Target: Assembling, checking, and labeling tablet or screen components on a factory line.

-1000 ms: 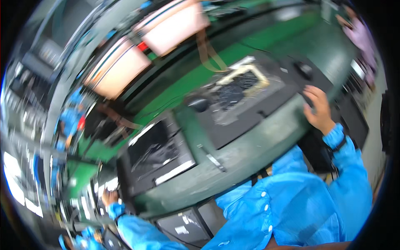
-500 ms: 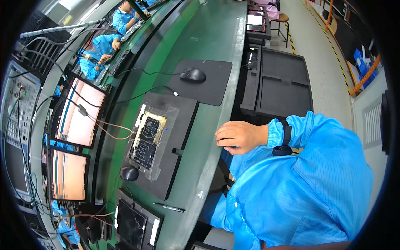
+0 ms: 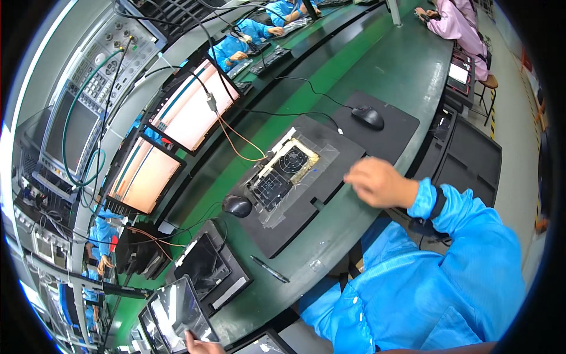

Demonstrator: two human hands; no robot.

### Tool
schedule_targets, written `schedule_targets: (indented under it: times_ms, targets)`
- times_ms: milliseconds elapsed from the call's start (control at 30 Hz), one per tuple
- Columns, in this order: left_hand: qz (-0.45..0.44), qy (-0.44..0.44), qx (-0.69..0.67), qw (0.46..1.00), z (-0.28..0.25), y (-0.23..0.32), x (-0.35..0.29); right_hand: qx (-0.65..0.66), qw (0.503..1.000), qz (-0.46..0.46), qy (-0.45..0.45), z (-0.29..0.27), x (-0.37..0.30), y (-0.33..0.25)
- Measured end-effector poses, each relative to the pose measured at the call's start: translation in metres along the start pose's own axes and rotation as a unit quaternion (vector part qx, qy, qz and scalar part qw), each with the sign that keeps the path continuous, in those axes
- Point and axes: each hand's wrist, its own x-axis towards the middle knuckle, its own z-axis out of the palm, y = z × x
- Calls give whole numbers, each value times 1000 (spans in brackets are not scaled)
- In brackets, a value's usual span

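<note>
At the lower edge, my left hand (image 3: 203, 347) grips a flat tablet-like panel (image 3: 180, 312) with a glossy dark screen. Its thumb lies on the screen side; the other fingers are hidden. My right hand (image 3: 377, 183), smeared by motion, hovers near the table edge beside a black board (image 3: 277, 230), and nothing shows in it. Taped onto that board is a pale-framed fixture (image 3: 290, 168) with circle and grid patterns. Another dark panel (image 3: 206, 274) lies on a black stand close to the held one.
Two mice, one on a mouse pad (image 3: 395, 130), and a pen (image 3: 269, 269) lie on the green table. Lit monitors (image 3: 191, 106) and a bench instrument (image 3: 97, 88) line the far side. Cables cross there. Co-workers sit beyond; black trays (image 3: 471, 159) stand at right.
The view has swung left. My left hand and the panel it holds have come into sight at the bottom. My right hand has lifted from the table edge toward the black board.
</note>
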Motion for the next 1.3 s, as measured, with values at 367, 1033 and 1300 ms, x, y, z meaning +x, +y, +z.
schedule_targets:
  times_ms: [367, 1033, 1300]
  targets:
    - [-139, -171, -85, 972, -15, -122, -7, -174, 964, -36, -200, 37, 54, 159]
    - [-163, -125, -215, 955, 71, -161, -66, 348, 933, -80, -55, 18, 85, -80]
    - [-134, -106, -192, 966, 79, -164, -77, 363, 929, -61, -36, 45, 83, -105]
